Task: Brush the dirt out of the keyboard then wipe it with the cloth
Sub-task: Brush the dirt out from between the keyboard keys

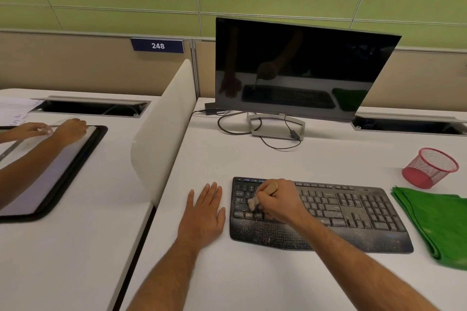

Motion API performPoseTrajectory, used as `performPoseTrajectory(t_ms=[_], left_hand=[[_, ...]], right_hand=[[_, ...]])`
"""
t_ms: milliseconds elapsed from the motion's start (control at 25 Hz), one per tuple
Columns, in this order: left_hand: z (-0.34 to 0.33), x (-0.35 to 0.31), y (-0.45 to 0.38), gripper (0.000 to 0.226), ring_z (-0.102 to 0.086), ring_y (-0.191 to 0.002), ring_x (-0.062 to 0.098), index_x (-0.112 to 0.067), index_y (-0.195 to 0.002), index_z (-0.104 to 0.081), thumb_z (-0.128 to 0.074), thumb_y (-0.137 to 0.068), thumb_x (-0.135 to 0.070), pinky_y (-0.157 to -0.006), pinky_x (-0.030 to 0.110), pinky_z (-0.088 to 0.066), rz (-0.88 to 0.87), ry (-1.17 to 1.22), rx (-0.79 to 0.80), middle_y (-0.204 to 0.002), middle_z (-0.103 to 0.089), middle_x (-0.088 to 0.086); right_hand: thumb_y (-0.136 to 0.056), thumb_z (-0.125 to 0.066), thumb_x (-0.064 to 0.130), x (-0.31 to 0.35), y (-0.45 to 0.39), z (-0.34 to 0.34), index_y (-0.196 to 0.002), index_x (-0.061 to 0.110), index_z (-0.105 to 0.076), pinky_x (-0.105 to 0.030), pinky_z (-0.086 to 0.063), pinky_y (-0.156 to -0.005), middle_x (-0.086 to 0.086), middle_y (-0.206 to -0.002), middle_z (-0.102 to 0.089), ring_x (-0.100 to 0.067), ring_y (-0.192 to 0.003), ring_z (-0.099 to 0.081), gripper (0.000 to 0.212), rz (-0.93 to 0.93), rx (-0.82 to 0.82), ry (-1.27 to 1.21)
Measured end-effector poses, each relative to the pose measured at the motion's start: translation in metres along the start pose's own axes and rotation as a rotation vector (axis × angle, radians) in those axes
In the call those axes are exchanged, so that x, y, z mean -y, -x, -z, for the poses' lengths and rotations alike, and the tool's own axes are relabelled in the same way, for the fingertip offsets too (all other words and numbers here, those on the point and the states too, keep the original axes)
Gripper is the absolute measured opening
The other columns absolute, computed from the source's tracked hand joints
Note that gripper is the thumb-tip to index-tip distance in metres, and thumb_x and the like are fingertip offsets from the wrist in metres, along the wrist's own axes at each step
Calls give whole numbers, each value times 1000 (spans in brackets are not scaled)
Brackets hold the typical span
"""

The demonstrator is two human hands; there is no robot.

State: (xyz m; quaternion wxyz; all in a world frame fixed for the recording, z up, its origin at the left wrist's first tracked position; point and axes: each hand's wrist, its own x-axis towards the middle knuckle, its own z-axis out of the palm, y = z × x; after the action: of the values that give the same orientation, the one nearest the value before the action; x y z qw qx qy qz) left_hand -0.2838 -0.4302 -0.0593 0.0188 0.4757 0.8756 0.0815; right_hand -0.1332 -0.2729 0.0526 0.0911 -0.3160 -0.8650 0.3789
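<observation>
White surface [252, 280]: right hand [278, 203] grips the brush [254, 203], sweeping the keyboard [353, 212] at frame centre; left hand [204, 212] flat. Wiping with the cloth [434, 222] likely follows.

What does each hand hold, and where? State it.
The right hand grips the brush by its wooden handle. The left hand holds nothing.

right hand [276, 201] grips the brush [253, 203], bristles below the fingers on the dusty keyboard [341, 212]; left hand [206, 212] flat beside it.
</observation>
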Motion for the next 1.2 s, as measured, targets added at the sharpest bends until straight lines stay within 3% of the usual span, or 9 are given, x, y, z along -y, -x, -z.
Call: performPoseTrajectory(t_ms=[160,320,600,680,800,880,960,1040,1200], left_hand=[[4,-2,0,81,5,-153,13,-19,-158,-1,9,-85,-52,-122,46,10,-3,-23,36,-166,3,-3],[3,-1,1,79,2,-153,14,-18,-158,-5,6,-88,-52,-121,45,10,-3,-5,23,-166,-1,-3],[2,0,-1,79,1,-153,13,-19,-159,-6,6,-88,-51,-122,47,8,-4,-14,27,-166,-1,-3],[0,0,-1,76,-7,-153,15,-17,-158,-16,-2,-92,-50,-122,49,2,-4,6,2,-165,-12,-1],[-3,2,-1,74,-10,-152,15,-16,-158,-18,-6,-93,-50,-122,50,0,-4,17,-1,-165,-15,-1],[-2,1,-1,75,-8,-153,15,-16,-158,-17,-4,-92,-50,-122,49,2,-1,13,3,-165,-14,-1],[1,0,-1,77,-5,-153,15,-17,-158,-14,0,-90,-50,-122,48,4,1,-5,15,-166,-11,-1],[4,-2,1,80,1,-153,14,-18,-159,-7,6,-87,-51,-122,47,8,3,-22,40,-166,-4,-2],[8,-4,0,84,8,-152,13,-19,-159,1,14,-83,-51,-121,46,11,11,-44,67,-167,4,-4]], right_hand=[[-87,-54,12,2,2,-2,-79,15,-75,-29,-51,-45,5,-63,-69,-6,-48,-55,23,58,60,39],[-84,-57,10,2,-2,5,-80,16,-76,-9,-34,-42,9,-66,-68,4,-48,-54,20,86,12,33],[-79,-73,14,-4,-7,51,-77,19,-78,-17,-46,-50,8,-66,-70,-1,-58,-61,7,112,133,54],[-78,-71,14,-14,-10,67,-72,26,-76,-27,-55,-59,6,-71,-73,-6,-66,-65,14,107,192,160],[-76,-68,10,-21,-10,73,-51,42,-64,-22,-50,-59,8,-70,-73,-3,-66,-65,40,165,280,328],[-75,-67,13,-23,-11,70,-47,36,-59,-22,-48,-57,5,-66,-71,-3,-60,-62,37,195,313,412],[-72,-62,21,-23,-14,66,-56,21,-62,-33,-53,-57,-1,-61,-68,-11,-58,-61,17,213,339,471],[-69,-57,26,-24,-18,62,-62,12,-63,-40,-54,-59,-4,-58,-64,-17,-57,-60,17,237,370,482],[-73,-60,27,-22,-21,49,-71,15,-73,-38,-57,-65,1,-68,-72,-13,-65,-67,18,248,362,409]])
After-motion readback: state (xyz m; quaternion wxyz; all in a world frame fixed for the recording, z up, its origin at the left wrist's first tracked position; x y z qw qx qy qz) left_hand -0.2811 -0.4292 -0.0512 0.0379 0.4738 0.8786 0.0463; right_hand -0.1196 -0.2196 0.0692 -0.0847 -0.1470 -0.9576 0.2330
